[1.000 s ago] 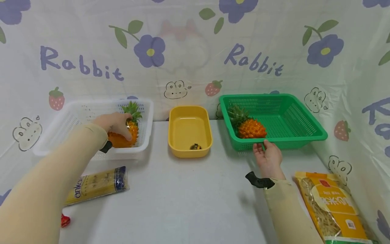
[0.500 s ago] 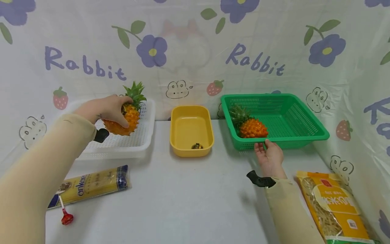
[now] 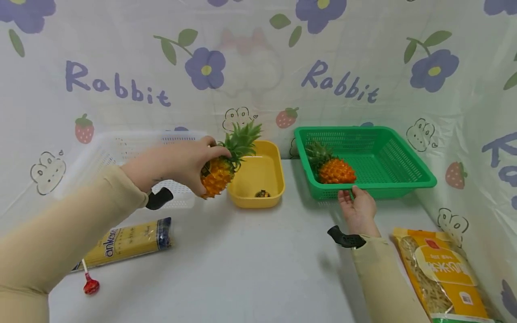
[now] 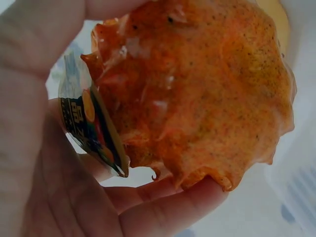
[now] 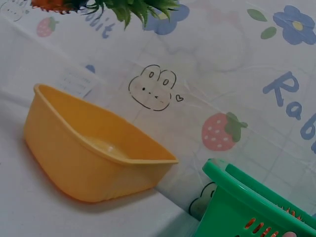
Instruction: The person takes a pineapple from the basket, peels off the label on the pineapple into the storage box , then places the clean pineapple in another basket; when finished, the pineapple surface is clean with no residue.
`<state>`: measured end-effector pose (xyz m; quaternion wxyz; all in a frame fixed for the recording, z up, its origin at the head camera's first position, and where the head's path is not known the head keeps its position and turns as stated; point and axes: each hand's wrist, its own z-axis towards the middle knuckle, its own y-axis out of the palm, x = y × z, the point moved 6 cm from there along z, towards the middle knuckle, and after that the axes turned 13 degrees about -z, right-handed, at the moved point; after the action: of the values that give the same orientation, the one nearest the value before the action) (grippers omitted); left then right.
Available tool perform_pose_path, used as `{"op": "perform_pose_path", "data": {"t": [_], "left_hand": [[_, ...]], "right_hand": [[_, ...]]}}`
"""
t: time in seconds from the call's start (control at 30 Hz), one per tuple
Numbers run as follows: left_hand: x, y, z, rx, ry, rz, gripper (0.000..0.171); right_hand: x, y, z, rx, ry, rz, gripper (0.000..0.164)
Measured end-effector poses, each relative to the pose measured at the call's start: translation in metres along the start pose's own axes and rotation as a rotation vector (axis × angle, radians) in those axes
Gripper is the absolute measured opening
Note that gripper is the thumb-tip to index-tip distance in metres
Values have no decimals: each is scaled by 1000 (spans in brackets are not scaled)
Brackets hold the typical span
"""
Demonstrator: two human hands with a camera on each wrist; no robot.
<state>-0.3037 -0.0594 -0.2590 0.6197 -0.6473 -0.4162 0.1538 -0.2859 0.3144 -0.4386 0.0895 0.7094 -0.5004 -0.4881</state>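
In the head view my left hand [image 3: 181, 163] grips a small orange pineapple [image 3: 218, 177] with green leaves, thumb and fingers around its body. It hangs in the air between the white basket [image 3: 109, 141] and the yellow tub [image 3: 255, 170], its leaves overlapping the tub. A dark label on the fruit's side shows in the left wrist view, facing the palm. My right hand [image 3: 358, 210] pinches the front rim of the green basket [image 3: 397, 183], thumb on top and fingers beneath. Inside that basket, at its left end, lies another pineapple [image 3: 337, 171].
A spaghetti packet [image 3: 135, 242] lies in front of the white basket, partly behind my left sleeve. Close to it is a red lollipop [image 3: 91, 285]. On the right, an orange bag of noodles [image 3: 448, 273] lies beside my right forearm. A printed curtain hangs behind the baskets.
My left hand has lifted the pineapple out of the white basket and carried it right, towards the yellow tub. My right hand has stayed at the green basket's rim.
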Motion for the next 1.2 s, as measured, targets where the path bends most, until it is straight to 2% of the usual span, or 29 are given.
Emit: {"op": "perform_pose_path", "data": {"t": [0.2, 0.4, 0.57, 0.9, 1.2], "left_hand": [[36, 31, 0, -77, 121, 32, 88], [52, 59, 2, -141, 218, 73, 85], [59, 81, 0, -171, 282, 151, 83], [65, 128, 0, -251, 355, 314, 88], [64, 154, 4, -264, 410, 381, 89]], "right_hand": [[1, 0, 2, 2, 1, 1, 61], [1, 0, 2, 6, 3, -5, 61], [2, 0, 2, 4, 9, -10, 61], [1, 0, 3, 11, 2, -11, 60], [1, -1, 1, 17, 9, 2, 62]]}}
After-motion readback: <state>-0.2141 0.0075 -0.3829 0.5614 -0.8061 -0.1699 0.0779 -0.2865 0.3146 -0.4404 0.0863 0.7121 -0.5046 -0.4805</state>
